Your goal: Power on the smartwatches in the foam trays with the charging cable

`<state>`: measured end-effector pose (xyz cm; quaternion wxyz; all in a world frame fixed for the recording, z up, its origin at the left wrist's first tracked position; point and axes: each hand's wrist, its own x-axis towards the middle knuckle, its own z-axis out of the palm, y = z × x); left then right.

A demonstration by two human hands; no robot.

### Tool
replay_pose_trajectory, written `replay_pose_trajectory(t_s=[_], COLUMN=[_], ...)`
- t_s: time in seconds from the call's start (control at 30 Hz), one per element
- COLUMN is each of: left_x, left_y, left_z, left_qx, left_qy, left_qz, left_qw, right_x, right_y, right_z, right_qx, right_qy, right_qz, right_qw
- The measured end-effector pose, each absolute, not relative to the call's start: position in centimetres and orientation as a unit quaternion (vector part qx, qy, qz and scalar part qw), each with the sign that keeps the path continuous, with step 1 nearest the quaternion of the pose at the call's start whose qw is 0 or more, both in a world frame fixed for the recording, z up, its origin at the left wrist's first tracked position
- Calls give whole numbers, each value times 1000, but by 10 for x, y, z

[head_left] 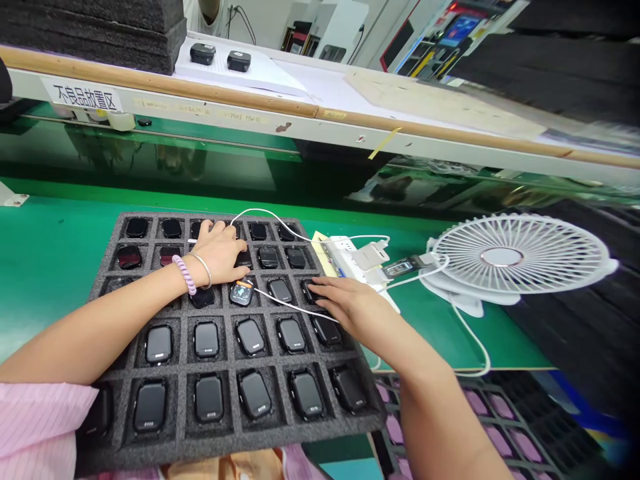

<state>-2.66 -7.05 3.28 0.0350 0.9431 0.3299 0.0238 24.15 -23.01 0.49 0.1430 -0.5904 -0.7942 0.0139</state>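
Near side first. The front rim of my foam tray (220, 440) looks to reach past the edge of the green bench (40, 253); its support there is hidden. Risk, as I judge it: a forearm pressing down could tip it and jostle the near row of dark watches. At lower right, purple pieces (525, 445) lie in another tray, below bench level.

My right hand (345, 300) stretches its fingers to a dark watch (309, 290) in a right-hand cell. Fingertips reach it; whether they grasp or merely rest, I cannot tell.

The lit watch (242, 293) sits in a middle cell, screen up, a white cable (300, 309) running from it toward my right wrist. Likeliest fault: that wrist catches the cable, dragging the watch askew or breaking its connection.

My left hand (217, 250) curls over the cells just beyond, thumb beside the lit watch. What it grips, if anything, is hidden. A careless thumb might brush the screen and alter its display.

Farther, a second cable (255, 210) loops from beside that hand to the charger (371, 255) by the power strip (345, 248). Snagging could unplug it. The fan (503, 257) stands close; its trailing lead could tangle too.
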Motion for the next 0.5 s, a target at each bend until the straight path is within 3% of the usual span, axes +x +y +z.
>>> replay_pose_trajectory(t_s=[0.27, 0.37, 0.5], left_x=[-44, -64, -91], left_y=[-62, -74, -103], left_z=[79, 93, 75], left_qx=[933, 936, 923], left_qy=[345, 350, 367], left_qz=[74, 3, -116], left_qw=[78, 48, 19], right_x=[190, 157, 132], right_y=[-213, -199, -181], right_z=[24, 25, 22], right_qx=[-560, -551, -561], right_qy=[-809, -826, -827], right_qz=[16, -1, -16], right_qw=[179, 114, 20])
